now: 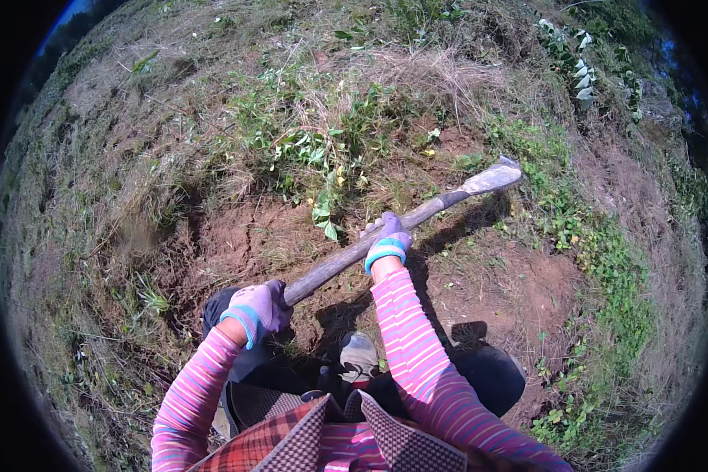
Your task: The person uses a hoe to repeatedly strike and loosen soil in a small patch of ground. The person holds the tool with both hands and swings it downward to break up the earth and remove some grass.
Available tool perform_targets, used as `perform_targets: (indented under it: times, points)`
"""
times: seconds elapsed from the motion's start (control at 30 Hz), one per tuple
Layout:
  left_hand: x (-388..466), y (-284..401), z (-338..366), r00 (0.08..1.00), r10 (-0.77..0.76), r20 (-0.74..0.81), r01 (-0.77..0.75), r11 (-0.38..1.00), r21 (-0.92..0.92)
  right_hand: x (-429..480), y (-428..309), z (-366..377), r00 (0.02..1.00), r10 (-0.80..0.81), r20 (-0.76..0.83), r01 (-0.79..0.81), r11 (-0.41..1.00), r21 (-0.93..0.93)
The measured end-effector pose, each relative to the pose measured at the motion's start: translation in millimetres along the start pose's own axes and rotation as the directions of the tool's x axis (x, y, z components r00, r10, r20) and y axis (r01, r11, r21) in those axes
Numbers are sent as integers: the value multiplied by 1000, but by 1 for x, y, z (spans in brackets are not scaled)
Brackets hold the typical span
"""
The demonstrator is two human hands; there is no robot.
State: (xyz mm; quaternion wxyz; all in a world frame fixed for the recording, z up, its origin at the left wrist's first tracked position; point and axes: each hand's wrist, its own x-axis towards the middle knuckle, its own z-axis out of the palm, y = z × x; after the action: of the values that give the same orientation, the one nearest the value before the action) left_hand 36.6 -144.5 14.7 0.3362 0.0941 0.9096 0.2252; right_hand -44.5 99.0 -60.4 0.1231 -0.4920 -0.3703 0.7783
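Note:
Both my hands are closed around the wooden shaft (333, 265) of a long-handled bladed tool, held slantwise across the front of my body. My left hand (259, 310), in a lilac knit glove with a blue cuff, grips the near end. Farther up the shaft, my right hand (386, 239) wears a matching glove. The flat metal blade (492, 178) is socketed onto the far end, up and to the right, and its tip looks slightly bent. It seems raised over the ground, with a dark shadow below. Whether the edge touches any plant, I cannot tell.
Cracked reddish soil (236, 239) forms a bank ahead on the left. Leafy weeds (324, 150) grow beyond the shaft, and dry grass (442, 71) lies farther up. Green creepers (616, 283) line the right side. A muddy shoe (359, 354) shows between my legs.

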Motion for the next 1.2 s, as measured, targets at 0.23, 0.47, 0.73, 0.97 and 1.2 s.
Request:
perform_targets:
  times: [0.23, 0.47, 0.73, 0.97, 1.2]
  points:
    - [-247, -34, 39, 769, -639, 33, 458, 514, -725, -192, 193, 28, 637, 659, 401, -517, 750, -412]
    - [-233, -41, 31, 840, -536, -87, 414, 735, -536, -175, 132, 43, 683, 548, 483, -496, 833, -243]
    - [-46, 25, -25, 997, 33, 68, -18, 977, -211, -48, -65, 12, 961, -42, 273, 12, 994, 112]
    - [-112, -61, 78, 992, -118, -33, 86, 864, -497, -16, 100, -20, 892, 419, 171, -391, 903, -178]
    - [-270, -11, 63, 618, -785, -42, 578, 490, -653, -201, 208, 26, 585, 737, 338, -519, 660, -542]
